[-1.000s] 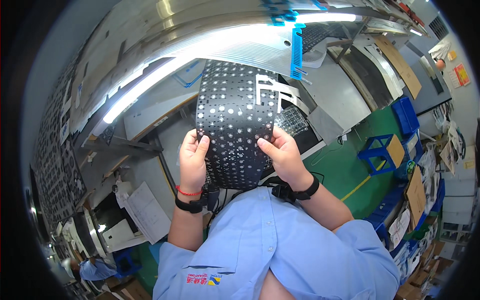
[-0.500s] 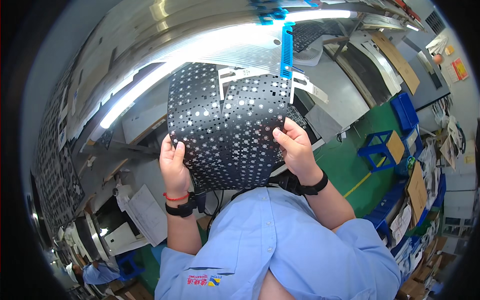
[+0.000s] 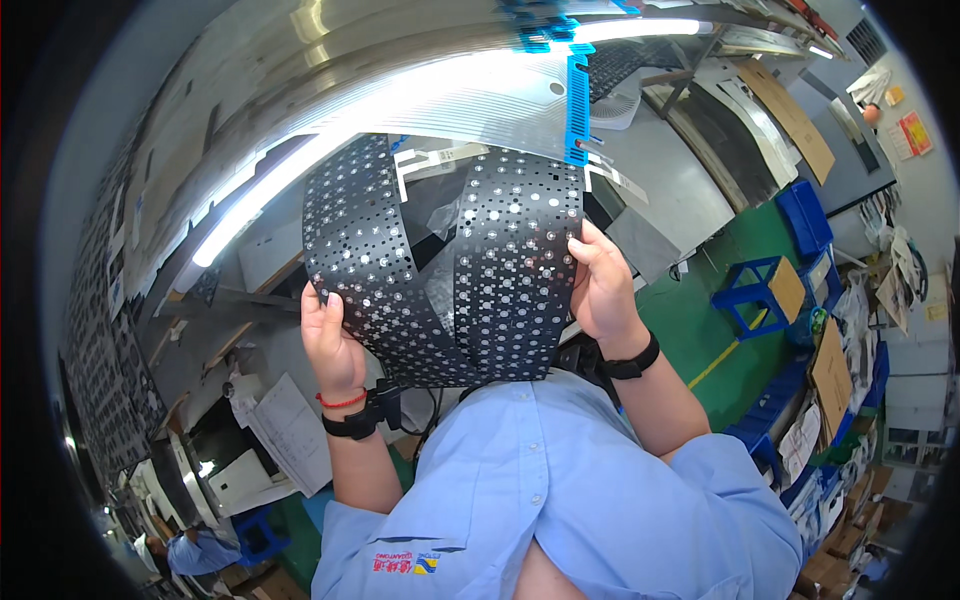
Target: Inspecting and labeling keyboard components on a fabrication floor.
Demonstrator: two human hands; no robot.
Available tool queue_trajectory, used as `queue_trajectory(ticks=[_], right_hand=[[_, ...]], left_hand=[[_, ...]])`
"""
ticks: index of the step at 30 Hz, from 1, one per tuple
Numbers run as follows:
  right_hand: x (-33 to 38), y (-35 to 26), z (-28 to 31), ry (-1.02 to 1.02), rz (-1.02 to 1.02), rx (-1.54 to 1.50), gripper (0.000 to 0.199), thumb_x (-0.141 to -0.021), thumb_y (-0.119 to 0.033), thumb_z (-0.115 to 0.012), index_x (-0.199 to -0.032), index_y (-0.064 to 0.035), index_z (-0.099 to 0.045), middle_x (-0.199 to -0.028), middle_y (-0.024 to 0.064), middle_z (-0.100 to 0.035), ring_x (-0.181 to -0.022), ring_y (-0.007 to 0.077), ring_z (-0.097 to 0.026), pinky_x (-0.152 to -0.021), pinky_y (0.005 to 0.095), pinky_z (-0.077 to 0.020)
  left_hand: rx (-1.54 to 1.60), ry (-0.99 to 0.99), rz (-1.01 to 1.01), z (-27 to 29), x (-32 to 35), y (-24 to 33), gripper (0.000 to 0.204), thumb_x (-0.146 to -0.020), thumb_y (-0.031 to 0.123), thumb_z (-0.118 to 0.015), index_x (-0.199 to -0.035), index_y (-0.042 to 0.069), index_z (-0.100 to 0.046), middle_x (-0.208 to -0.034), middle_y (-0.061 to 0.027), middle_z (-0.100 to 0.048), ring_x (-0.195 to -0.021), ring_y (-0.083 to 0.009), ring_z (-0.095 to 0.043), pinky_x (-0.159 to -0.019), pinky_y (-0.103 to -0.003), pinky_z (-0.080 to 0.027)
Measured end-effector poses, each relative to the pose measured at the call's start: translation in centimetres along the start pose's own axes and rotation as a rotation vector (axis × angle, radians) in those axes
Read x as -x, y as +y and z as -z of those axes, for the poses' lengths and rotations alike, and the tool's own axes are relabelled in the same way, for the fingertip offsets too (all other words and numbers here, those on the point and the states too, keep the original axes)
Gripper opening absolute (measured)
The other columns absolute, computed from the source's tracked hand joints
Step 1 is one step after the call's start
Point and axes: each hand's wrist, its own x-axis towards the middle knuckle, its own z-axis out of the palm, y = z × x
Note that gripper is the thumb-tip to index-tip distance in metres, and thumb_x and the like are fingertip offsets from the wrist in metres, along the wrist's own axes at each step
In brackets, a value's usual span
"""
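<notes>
I hold a black flexible sheet dotted with small silver squares, bent into a curve in front of my chest. My left hand grips its left edge, thumb on the front face. At the sheet's right edge, my right hand pinches it with the fingers wrapped behind. Both wrists wear black bands, and the left wrist also has a red cord. Through the gap in the bent sheet a grey work surface shows.
A translucent sheet with a blue comb-like strip lies just beyond the black sheet. A bright light bar runs at the left. Blue stools and blue crates stand on the green floor at the right. Papers lie lower left.
The black sheet has been pulled wider and bent more, folding into two lobes. My left hand moved left and down along its edge; my right hand shifted right.
</notes>
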Motion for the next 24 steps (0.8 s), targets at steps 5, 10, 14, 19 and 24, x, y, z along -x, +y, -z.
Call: queue_trajectory(ticks=[5,10,14,19,24], right_hand=[[-0.1,-0.1,0.2,0.002,-0.017,-0.019,0.037,-0.099,-0.012,-0.043,-0.131,0.0051,-0.050,-0.117,0.0139,-0.066,-0.099,0.0187,-0.068,-0.088,0.0327,-0.0569],[-0.1,-0.1,0.2,-0.012,-0.024,-0.029,0.037,-0.099,-0.012,-0.043,-0.131,0.0048,-0.050,-0.117,0.0136,-0.066,-0.100,0.0186,-0.068,-0.088,0.0325,-0.0569],[-0.1,0.3,-0.3,0.003,-0.024,-0.018,0.037,-0.099,-0.013,-0.044,-0.132,0.0040,-0.051,-0.118,0.0129,-0.066,-0.101,0.0184,-0.068,-0.089,0.0322,-0.0565],[0.1,-0.1,-0.1,-0.044,-0.068,0.012,0.037,-0.100,-0.013,-0.043,-0.133,0.0042,-0.050,-0.120,0.0122,-0.065,-0.104,0.0174,-0.066,-0.091,0.0317,-0.0546],[0.6,1.1,-2.9,-0.173,0.025,0.218,0.041,-0.101,-0.014,-0.051,-0.137,0.0042,-0.048,-0.129,0.0098,-0.060,-0.113,0.0140,-0.058,-0.097,0.0283,-0.0459]], left_hand=[[0.015,-0.018,0.003,-0.1,-0.1,-0.1,0.035,-0.101,0.006,-0.045,-0.135,0.001,-0.045,-0.128,-0.0113,-0.060,-0.115,-0.0186,-0.059,-0.102,-0.035,-0.046],[0.039,-0.054,0.000,-0.3,-0.1,0.0,0.035,-0.101,0.007,-0.046,-0.136,0.001,-0.044,-0.129,-0.0114,-0.059,-0.115,-0.0189,-0.059,-0.102,-0.036,-0.046],[0.102,-0.106,0.025,-0.8,-0.2,0.0,0.035,-0.102,0.007,-0.046,-0.136,0.002,-0.043,-0.129,-0.0116,-0.059,-0.116,-0.0192,-0.059,-0.102,-0.037,-0.046],[0.065,-0.170,0.043,-3.2,-0.4,-1.2,0.034,-0.101,0.007,-0.048,-0.135,0.001,-0.044,-0.125,-0.0102,-0.061,-0.114,-0.0183,-0.060,-0.100,-0.036,-0.047],[-0.109,-0.147,0.004,-6.4,-0.7,-2.2,0.029,-0.100,0.007,-0.053,-0.128,0.001,-0.050,-0.120,-0.0050,-0.061,-0.109,-0.0116,-0.056,-0.100,-0.030,-0.043]])
